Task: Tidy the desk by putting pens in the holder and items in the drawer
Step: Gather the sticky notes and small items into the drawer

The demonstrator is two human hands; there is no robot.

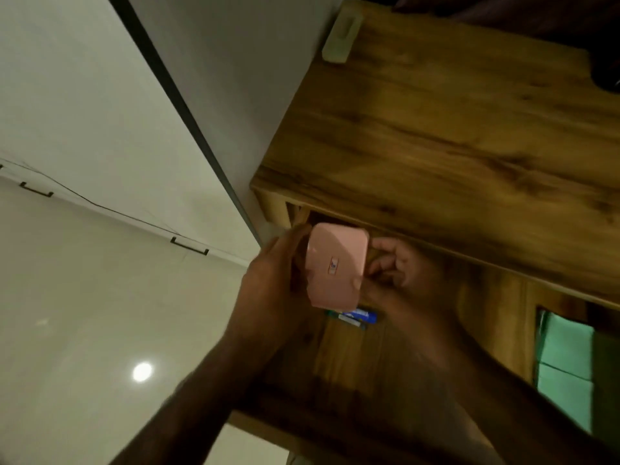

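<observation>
A flat pink box (333, 263) with a small label on its lid hovers over the open wooden drawer (345, 357), just under the desk's front edge. My left hand (271, 280) grips its left side and my right hand (399, 270) holds its right side with curled fingers. Beneath the box, on the drawer floor, lies a blue and green packet (357, 318), partly hidden. The wooden desk top (453, 129) stretches above the drawer.
A pale rectangular block (340, 35) lies at the desk's far left corner. A dark object (607, 72) sits at the right edge. A green box (563, 364) shows in a compartment at the right. A pale wall and glossy floor lie to the left.
</observation>
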